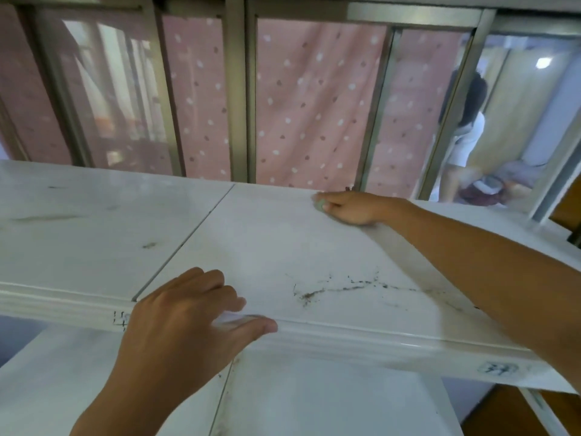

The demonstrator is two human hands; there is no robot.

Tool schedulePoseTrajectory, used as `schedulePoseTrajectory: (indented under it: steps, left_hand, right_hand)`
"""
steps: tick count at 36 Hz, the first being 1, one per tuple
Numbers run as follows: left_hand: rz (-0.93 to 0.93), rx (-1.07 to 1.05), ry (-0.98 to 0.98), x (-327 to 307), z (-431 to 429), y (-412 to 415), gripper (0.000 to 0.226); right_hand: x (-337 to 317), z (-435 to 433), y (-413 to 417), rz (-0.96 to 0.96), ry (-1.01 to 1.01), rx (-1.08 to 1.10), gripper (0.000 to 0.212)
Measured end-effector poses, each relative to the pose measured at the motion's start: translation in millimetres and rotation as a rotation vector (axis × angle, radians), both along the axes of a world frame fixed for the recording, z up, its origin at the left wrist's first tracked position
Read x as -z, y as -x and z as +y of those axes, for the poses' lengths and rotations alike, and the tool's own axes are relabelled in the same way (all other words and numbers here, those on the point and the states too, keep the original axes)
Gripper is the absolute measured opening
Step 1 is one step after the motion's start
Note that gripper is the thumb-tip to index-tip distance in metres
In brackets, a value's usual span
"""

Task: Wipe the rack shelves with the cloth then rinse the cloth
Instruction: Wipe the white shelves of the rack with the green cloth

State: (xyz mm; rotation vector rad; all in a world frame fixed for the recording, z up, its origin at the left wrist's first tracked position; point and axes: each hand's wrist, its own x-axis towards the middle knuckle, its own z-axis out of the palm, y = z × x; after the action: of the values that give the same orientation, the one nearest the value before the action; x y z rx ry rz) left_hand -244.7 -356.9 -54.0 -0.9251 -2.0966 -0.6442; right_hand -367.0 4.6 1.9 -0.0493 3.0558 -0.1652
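**dustbunny_88:** Looking down over the top shelf (94, 215) of a white rack here. Where's the cloth at?

**shelfwiper:** Way at the back edge. The right hand (349, 207) is reaching across the shelf and is closed around the cloth (320, 205), a small pale green wad pressed on the surface, mostly hidden under the fingers.

**dustbunny_88:** And the other hand?

**shelfwiper:** The left hand (188, 319) is loose and holding nothing, fingers spread flat on the shelf near the front, thumb lying along the front lip (377, 338).

**dustbunny_88:** Shelf look clean?

**shelfwiper:** Nope. There's a dark streak of grit (345, 289) between the two hands, plus a few smudges off to the left. A seam (201, 221) runs diagonally across the top. A lower shelf (314, 401) shows underneath. Behind the rack there's a pink dotted curtain (308, 105) behind window frames.
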Motion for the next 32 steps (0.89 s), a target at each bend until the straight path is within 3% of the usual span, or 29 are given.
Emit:
schedulePoseTrajectory:
  steps: [5, 11, 16, 24, 29, 32]
  left_hand:
    - [0.033, 0.002, 0.049, -18.6, 23.4, -12.9, 0.057]
    - [0.002, 0.241, 0.195, -21.6, 93.0, -29.5, 0.053]
    - [0.060, 0.351, 0.162, -5.8, 115.4, -43.8, 0.036]
    - [0.139, 0.310, 0.153, -0.3, 127.7, -53.0, 0.029]
    - [0.158, 0.290, 0.139, 5.5, 127.1, -54.1, 0.029]
    - [0.162, 0.274, 0.147, 8.2, 126.3, -54.3, 0.030]
  right_hand:
    - [7.9, -61.7, -32.6, -0.033, 0.042, -0.330, 0.054]
    - [9.6, -54.2, -41.0, -0.057, 0.002, -0.368, 0.057]
    - [-0.3, 49.5, -50.0, -0.010, -0.050, -0.016, 0.055]
    - [0.1, 239.7, -147.2, 0.050, -0.061, 0.543, 0.058]
    - [12.6, 292.3, -169.8, 0.062, -0.070, 0.675, 0.055]
    - [12.2, 278.0, -165.7, 0.089, -0.049, 0.700, 0.054]
